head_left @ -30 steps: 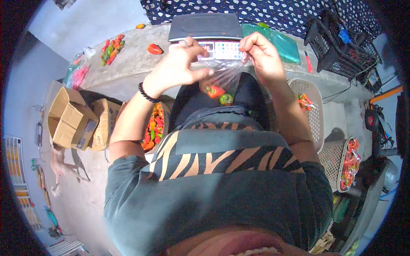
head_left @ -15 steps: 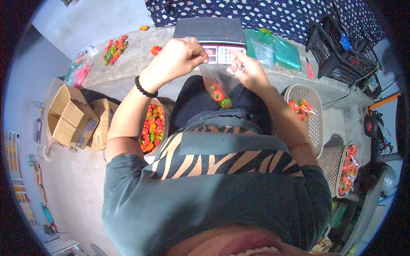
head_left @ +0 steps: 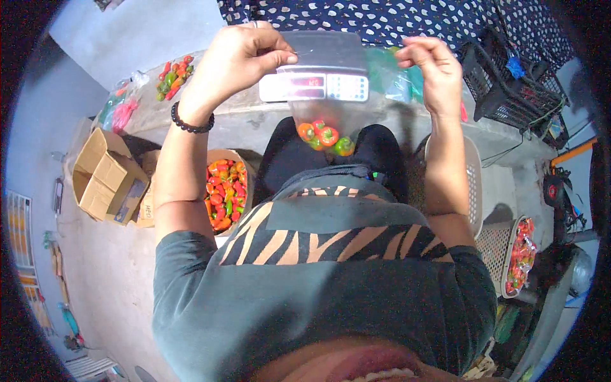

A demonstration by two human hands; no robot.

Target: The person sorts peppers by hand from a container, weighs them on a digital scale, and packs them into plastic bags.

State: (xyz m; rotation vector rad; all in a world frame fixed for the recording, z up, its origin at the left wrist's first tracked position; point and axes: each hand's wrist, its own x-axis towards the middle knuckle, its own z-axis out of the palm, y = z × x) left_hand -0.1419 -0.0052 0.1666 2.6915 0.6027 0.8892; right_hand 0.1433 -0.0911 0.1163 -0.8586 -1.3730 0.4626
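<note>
The scene was lit unevenly: the floor (head_left: 121, 274) and left sleeve (head_left: 183, 264) were brightly washed, while the lower right was left dim. Soft shadow was cast across the shirt (head_left: 344, 299). The panel (head_left: 273, 89) was whitened by glare, the bag (head_left: 328, 112) rendered hazy. The bench (head_left: 238, 124) was bowed by fisheye distortion; the corners were blackened.

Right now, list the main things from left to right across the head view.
Cardboard box, loose peppers, left hand, clear bag of peppers, right hand, black crate.
</note>
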